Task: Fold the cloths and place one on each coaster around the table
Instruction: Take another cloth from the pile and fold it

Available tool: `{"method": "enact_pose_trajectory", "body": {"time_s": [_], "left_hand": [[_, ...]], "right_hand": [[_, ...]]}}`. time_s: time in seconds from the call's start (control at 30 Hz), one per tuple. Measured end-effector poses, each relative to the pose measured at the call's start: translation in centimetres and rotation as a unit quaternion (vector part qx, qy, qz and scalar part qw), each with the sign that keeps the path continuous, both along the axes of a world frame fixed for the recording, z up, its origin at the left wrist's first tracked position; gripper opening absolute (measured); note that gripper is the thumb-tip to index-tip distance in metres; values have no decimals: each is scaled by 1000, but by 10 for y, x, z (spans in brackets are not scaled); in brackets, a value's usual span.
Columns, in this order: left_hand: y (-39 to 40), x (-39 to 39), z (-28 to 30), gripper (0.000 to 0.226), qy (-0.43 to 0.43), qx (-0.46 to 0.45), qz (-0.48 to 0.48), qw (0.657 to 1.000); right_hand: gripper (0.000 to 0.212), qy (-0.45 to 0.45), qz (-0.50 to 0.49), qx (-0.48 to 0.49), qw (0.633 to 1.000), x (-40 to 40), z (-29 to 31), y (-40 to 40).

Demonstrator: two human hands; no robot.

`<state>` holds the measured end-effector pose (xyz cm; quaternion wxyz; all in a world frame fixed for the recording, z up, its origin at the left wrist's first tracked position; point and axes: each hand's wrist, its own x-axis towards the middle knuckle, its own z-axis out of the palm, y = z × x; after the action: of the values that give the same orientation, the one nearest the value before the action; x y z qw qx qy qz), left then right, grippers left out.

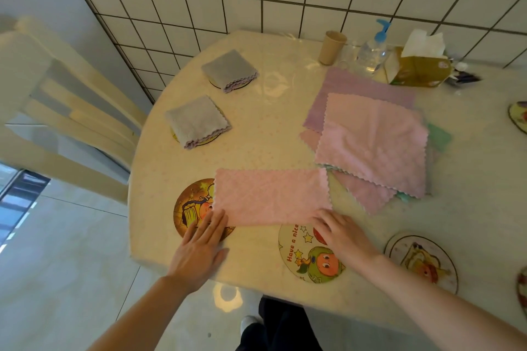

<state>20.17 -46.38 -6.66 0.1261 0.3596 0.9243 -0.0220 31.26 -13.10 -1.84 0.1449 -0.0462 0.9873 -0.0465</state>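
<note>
Where the head view looks down on the round bench (pixel 256 128), a pink cloth (pixel 271 196) lies folded in half as a long strip near the front edge, its left end over a brown cartoon coaster (pixel 191 205) and its right end just above a coaster printed with stars and lettering (pixel 308 253). The left hand (pixel 199 248) rests flat, fingers extended and released, its fingertips on the strip's lower left corner. The right hand (pixel 342 234) lies palm down at the lower right corner; whether its fingertips pinch the edge or only press it I cannot tell. Farther back on the left, two grey folded cloths (pixel 198 122) (pixel 229 70) each sit on a coaster. To the right, a loose stack of unfolded cloths (pixel 373 142) has a pink one uppermost, with purple and green edges showing beneath. Behind it stand a paper cup (pixel 332 47), a pump bottle (pixel 373 48) and a tissue box (pixel 419 65). Another bare coaster (pixel 422 261) lies at the front right.
</note>
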Motion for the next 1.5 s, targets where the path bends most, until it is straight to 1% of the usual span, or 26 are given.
{"method": "enact_pose_trajectory", "body": {"time_s": [0.13, 0.2, 0.27, 0.33, 0.4, 0.47, 0.53, 0.63, 0.67, 0.7, 0.73, 0.8, 0.83, 0.87, 0.9, 0.97, 1.0, 1.03, 1.07, 1.13, 1.23, 1.3, 1.37, 1.43, 1.5], "left_hand": [[-1, 1, 4, 68, 13, -13, 9, 1000], [7, 2, 7, 67, 27, -10, 18, 999], [19, 5, 12, 67, 42, -1, 37, 998], [34, 10, 17, 66, 54, 27, 52, 997], [52, 16, 20, 62, 66, 60, 29, 996], [73, 22, 22, 61, 61, 84, -15, 994], [96, 28, 23, 62, 40, 99, -37, 994], [126, 36, 23, 65, 8, 134, -43, 990], [133, 39, 22, 69, -3, 140, -50, 989], [137, 43, 21, 70, -16, 140, -62, 988], [140, 47, 21, 67, -21, 143, -78, 986], [137, 55, 18, 53, -20, 148, -117, 982], [133, 59, 17, 51, -13, 146, -144, 979], [126, 62, 15, 51, -3, 138, -177, 974], [116, 64, 13, 52, 8, 125, -209, 970], [98, 64, 9, 66, 19, 93, -244, 965], [88, 65, 8, 69, 22, 80, -243, 966], [79, 67, 8, 66, 23, 77, -238, 968], [71, 70, 7, 60, 25, 83, -229, 970], [56, 79, 4, 48, 23, 105, -213, 971], [42, 89, 3, 38, 19, 143, -189, 971], [38, 91, 0, 36, 27, 159, -187, 969], [37, 92, -4, 44, 44, 153, -189, 969], [39, 94, -6, 63, 50, 126, -177, 975], [46, 96, -7, 68, 68, 114, -169, 977]], "right_hand": [[69, 3, 6, 41, 999, -15, 0, -4], [64, 15, 9, 46, 999, -21, 0, -4], [61, 31, 17, 58, 998, -26, 1, -3], [55, 35, 31, 66, 997, -30, 0, 1], [48, 46, 39, 64, 996, -33, 0, 5], [44, 60, 39, 57, 996, -33, 4, 6], [36, 84, 46, 35, 995, -28, 8, 4], [15, 109, 55, -7, 993, -6, 13, -7], [12, 116, 54, -28, 991, 5, 17, -13], [13, 121, 53, -62, 989, 14, 23, -21], [14, 116, 52, -100, 987, 24, 31, -29], [11, 98, 57, -174, 978, 35, 44, -42], [13, 84, 54, -197, 975, 38, 47, -45], [19, 69, 46, -209, 974, 38, 48, -44], [25, 63, 40, -203, 976, 35, 46, -43], [36, 48, 41, -153, 986, 26, 39, -32], [46, 10, 58, -131, 990, 23, 34, -29], [59, -34, 89, -112, 989, 21, 29, -27], [72, -59, 128, -92, 986, 20, 24, -27], [87, -50, 196, -54, 978, 19, 11, -24], [100, -34, 236, -19, 971, 18, -6, -15], [103, -25, 268, -17, 963, 14, -7, -12], [101, -2, 302, 7, 953, 6, -1, -10], [92, 12, 341, 28, 940, -4, -3, -6], [76, 17, 386, 34, 922, -12, -9, -1]]}}
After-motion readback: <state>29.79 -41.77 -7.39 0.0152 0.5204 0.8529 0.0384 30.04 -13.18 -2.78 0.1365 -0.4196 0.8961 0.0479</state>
